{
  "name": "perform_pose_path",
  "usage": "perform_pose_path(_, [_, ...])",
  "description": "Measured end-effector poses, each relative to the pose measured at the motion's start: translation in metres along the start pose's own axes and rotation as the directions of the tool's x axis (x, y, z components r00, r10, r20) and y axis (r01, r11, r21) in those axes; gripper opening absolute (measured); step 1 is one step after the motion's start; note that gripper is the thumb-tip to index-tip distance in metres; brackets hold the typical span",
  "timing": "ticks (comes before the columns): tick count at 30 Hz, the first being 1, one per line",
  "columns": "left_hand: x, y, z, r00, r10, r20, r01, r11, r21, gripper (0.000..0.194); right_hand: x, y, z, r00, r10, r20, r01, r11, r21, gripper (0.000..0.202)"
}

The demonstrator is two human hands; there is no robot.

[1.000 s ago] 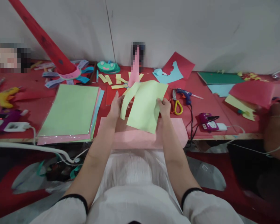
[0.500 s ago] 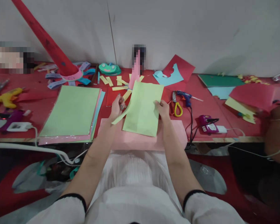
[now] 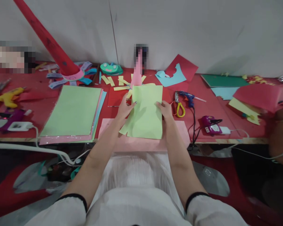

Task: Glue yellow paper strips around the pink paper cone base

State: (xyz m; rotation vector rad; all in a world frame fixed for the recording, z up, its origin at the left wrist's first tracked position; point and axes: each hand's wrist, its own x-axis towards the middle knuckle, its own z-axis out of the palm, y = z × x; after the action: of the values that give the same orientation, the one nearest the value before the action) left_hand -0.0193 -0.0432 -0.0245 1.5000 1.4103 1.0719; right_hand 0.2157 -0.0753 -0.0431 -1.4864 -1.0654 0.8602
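A light green sheet of paper is held up in front of me, over a pink sheet at the table's front edge. My left hand grips its left edge, thumb on the front face and fingers behind. At the right edge my right hand pinches the paper in the same way. Along the lower left side a narrow green strip stands apart from the sheet at the bottom; whether it joins higher up is hidden by my left hand. Yellow-handled scissors lie just right of my right hand.
Left is a stack of coloured paper. Behind the sheet are a pink paper cone and yellow strips. A blue glue gun and a purple power socket lie right. Another person's arm shows at far right.
My left hand has moved right onto the sheet's left edge, its thumb now on the front. The strip that curled out leftward now lies closer to the sheet. The sheet hangs straighter.
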Motion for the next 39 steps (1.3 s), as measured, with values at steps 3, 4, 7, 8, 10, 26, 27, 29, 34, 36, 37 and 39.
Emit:
perform_pose_path(3, [-0.003,0.0,0.0,0.999,0.01,0.04,-0.011,1.0,0.014,0.08,0.0,0.0,0.0,1.0,0.003,-0.002,-0.003,0.999,0.049,0.035])
perform_pose_path(4, [-0.004,0.0,-0.001,0.999,0.016,0.051,-0.017,1.0,0.01,0.08,0.0,0.0,0.0,1.0,0.005,-0.002,-0.005,0.998,0.058,0.035])
perform_pose_path(7, [-0.006,0.002,-0.001,0.996,0.029,0.08,-0.029,1.0,-0.003,0.074,-0.002,-0.003,0.0,1.0,0.014,-0.008,-0.014,0.999,0.053,0.035])
perform_pose_path(8, [-0.006,0.003,-0.001,0.996,0.025,0.082,-0.024,1.0,-0.013,0.071,-0.003,-0.004,-0.001,1.0,0.017,-0.012,-0.017,0.999,0.051,0.034])
perform_pose_path(10, [-0.005,0.004,-0.002,0.997,0.004,0.075,-0.001,0.999,-0.044,0.065,-0.003,-0.006,-0.001,1.0,0.025,-0.018,-0.023,0.998,0.06,0.034])
perform_pose_path(26, [-0.002,0.009,-0.03,0.938,-0.245,0.246,0.309,0.912,-0.271,0.019,-0.004,-0.005,-0.006,0.995,0.101,-0.003,-0.097,0.967,0.236,0.039])
perform_pose_path(27, [-0.001,0.008,-0.029,0.935,-0.244,0.259,0.32,0.896,-0.308,0.021,-0.004,-0.005,-0.006,0.995,0.095,-0.01,-0.091,0.971,0.223,0.039])
perform_pose_path(29, [-0.001,0.007,-0.028,0.937,-0.223,0.269,0.311,0.884,-0.349,0.024,-0.004,-0.006,-0.005,0.996,0.081,-0.026,-0.074,0.978,0.194,0.038])
perform_pose_path(34, [-0.007,0.012,-0.026,0.959,-0.117,0.259,0.174,0.962,-0.211,0.022,-0.006,-0.007,-0.004,0.999,0.051,-0.011,-0.049,0.986,0.157,0.035])
perform_pose_path(36, [-0.007,0.012,-0.024,0.966,-0.111,0.234,0.149,0.977,-0.151,0.017,-0.005,-0.006,-0.004,0.999,0.04,-0.003,-0.039,0.993,0.115,0.033])
perform_pose_path(37, [-0.006,0.012,-0.023,0.97,-0.111,0.217,0.141,0.982,-0.129,0.014,-0.004,-0.005,-0.004,1.0,0.029,-0.005,-0.028,0.997,0.072,0.032])
perform_pose_path(39, [-0.004,0.011,-0.022,0.975,-0.097,0.202,0.118,0.988,-0.098,0.012,-0.003,-0.005,-0.004,1.0,-0.004,-0.023,0.003,0.999,-0.051,0.036])
